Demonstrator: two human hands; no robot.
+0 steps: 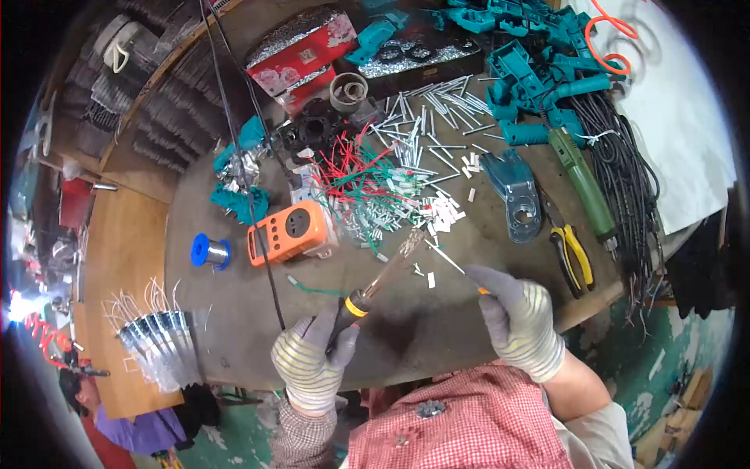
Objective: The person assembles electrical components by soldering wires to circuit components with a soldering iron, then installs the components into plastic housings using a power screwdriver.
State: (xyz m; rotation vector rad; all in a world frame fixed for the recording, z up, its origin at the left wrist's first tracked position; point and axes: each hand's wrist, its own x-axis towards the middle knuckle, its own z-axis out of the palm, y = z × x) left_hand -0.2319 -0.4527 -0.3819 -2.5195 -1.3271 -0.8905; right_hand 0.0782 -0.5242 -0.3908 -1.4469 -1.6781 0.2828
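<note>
My left hand (pixel 311 356), in a striped grey work glove, is closed round the dark handle of a soldering iron (pixel 375 283). Its handle has a yellow band, and its metal barrel points up and away to the right. In the same kind of glove, my right hand (pixel 522 324) pinches a thin pale rod (pixel 445 256) with a bit of orange showing at the fingers; I cannot tell its exact kind. The two tips come close together at the near edge of a heap of small white connectors (pixel 441 213). A green wire (pixel 320 290) lies beyond my left hand.
An orange meter (pixel 287 232) and a blue solder spool (pixel 210 252) lie left. Red and green wires (pixel 351 172) and loose screws (pixel 422 129) sit behind. Pliers (pixel 574 258), a green electric screwdriver (pixel 582 184) and black cables (pixel 625 168) are right. A black cord (pixel 269 285) hangs near my left hand.
</note>
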